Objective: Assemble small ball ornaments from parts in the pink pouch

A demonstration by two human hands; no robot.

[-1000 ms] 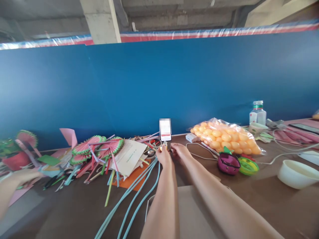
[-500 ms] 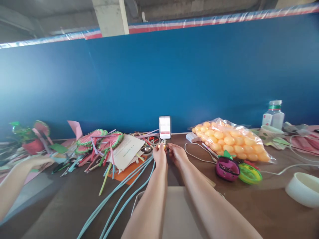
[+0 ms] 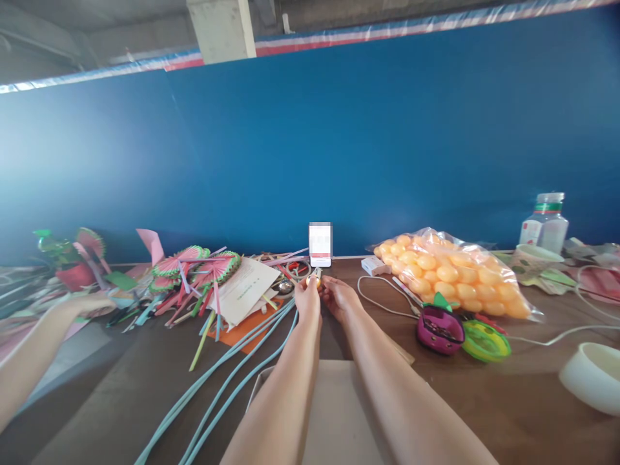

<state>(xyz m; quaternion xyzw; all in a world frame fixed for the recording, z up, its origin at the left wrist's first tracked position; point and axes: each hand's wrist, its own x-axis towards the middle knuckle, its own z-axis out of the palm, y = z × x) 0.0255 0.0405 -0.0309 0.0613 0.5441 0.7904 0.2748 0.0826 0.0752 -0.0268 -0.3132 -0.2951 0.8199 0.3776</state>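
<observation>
My left hand [image 3: 308, 298] is closed on a small yellowish round piece [image 3: 313, 281], which shows only in part at the fingertips. A pale bit stands just above it, too small to name. Close beside it, my right hand [image 3: 340, 298] has its fingers curled inward toward the left one; what they pinch, if anything, is hidden. Directly beyond both hands a phone [image 3: 320, 244] with a lit white screen stands upright. Light-blue cords [image 3: 242, 345] run past my left forearm. Beneath my forearms lies a grey-beige box or board [image 3: 334, 407].
To the right are a clear bag of orange balls [image 3: 450, 274], a purple container [image 3: 440, 329], a green lid [image 3: 487, 342], a white tape roll [image 3: 593, 378] and a bottle [image 3: 545, 223]. Left are paper fans [image 3: 217, 268], a paper sheet [image 3: 249, 290] and another person's arm [image 3: 53, 336].
The view has shifted slightly. My hands stay together in front of the phone, the left still on the small yellowish piece. The other person's arm at left has moved little.
</observation>
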